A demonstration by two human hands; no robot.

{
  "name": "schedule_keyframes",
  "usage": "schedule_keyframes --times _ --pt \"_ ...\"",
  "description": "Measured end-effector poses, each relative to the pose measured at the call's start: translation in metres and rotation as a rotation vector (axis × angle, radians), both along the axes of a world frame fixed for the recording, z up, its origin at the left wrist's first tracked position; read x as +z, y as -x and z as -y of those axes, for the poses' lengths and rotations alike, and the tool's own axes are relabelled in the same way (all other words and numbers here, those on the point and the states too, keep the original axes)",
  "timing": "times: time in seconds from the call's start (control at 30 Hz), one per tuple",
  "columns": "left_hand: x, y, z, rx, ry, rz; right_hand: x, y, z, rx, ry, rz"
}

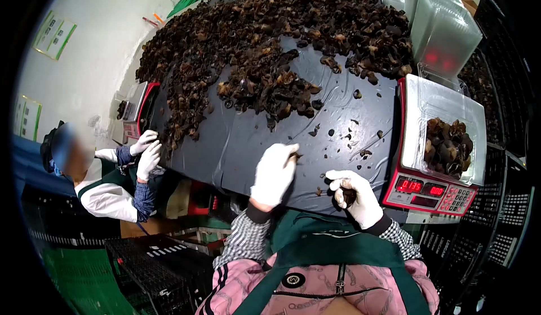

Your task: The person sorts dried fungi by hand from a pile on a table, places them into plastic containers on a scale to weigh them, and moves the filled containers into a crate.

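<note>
Head view: the dark mushroom pile (253,27) covers the far and left parts of the table (248,146), one clump reaching in toward the middle, loose scraps (331,132) scattered nearer. Left hand (273,174), gloved, is over the near side; fingers bent, tips close together, a small dark bit right by them, can't tell if it's gripped. Right hand (362,201), near edge, just left of the red scale (389,194): fingers curled mostly closed around a mushroom piece (348,195). More pieces (449,148) sit in a clear tub (478,165) on that scale; tub stack (448,33) beyond it. Co-worker (110,194) at far left, by a second scale (149,100). Handling, my read: pieces look dry, light, stiff, brittle at the thin curled rims. Probably not slippery. Pinch by the thick middle, squeeze gently.
</note>
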State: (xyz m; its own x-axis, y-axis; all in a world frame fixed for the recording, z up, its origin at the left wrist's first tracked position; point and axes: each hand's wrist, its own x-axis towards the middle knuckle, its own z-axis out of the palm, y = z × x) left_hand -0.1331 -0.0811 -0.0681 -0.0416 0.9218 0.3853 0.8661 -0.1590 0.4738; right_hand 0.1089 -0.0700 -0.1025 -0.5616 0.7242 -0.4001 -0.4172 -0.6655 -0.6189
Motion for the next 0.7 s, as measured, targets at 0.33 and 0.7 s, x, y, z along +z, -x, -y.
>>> schedule_keyframes --times 0.33,0.7 --pt "0.018 0.088 0.122 -0.023 0.631 -0.148 -0.004 0.003 -0.003 0.036 0.098 -0.024" --pt "-0.009 0.029 -0.127 0.117 0.093 -0.383 0.008 -0.003 0.003 0.032 0.038 0.004"
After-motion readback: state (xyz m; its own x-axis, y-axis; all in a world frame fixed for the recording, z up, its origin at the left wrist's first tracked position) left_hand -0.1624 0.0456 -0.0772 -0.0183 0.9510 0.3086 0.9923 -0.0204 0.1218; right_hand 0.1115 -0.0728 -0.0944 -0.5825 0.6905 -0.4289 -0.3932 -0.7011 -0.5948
